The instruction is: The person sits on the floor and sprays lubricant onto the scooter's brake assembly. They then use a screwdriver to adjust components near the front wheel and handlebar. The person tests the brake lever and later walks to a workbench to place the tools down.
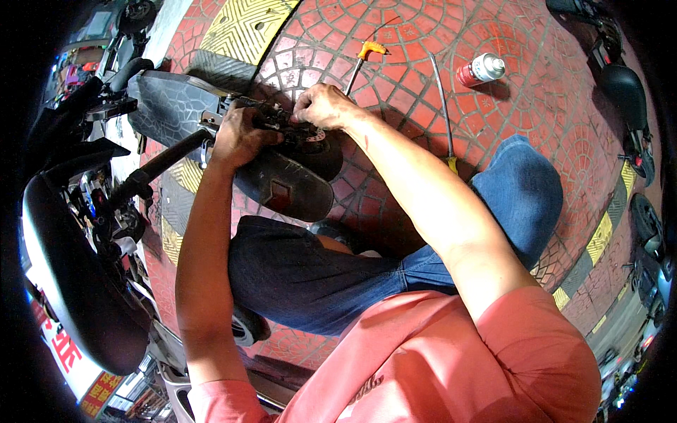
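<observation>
Two hands on scooter rear wheel (310, 151), lying on brick floor (423, 42). Left hand (240, 137) grip closed around axle hardware; right hand (323, 106) pinching fitting at hub. Wheel mounted; work judged mid-way. T-handle wrench (363, 60), spray can (482, 69) idle nearby.

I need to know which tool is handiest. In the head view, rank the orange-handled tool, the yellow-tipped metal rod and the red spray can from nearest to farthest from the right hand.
1. Orange-handled tool, just beyond the right hand.
2. Yellow-tipped metal rod, lying on the red paving to that hand's right.
3. Red spray can, farther right, past the rod.
</observation>
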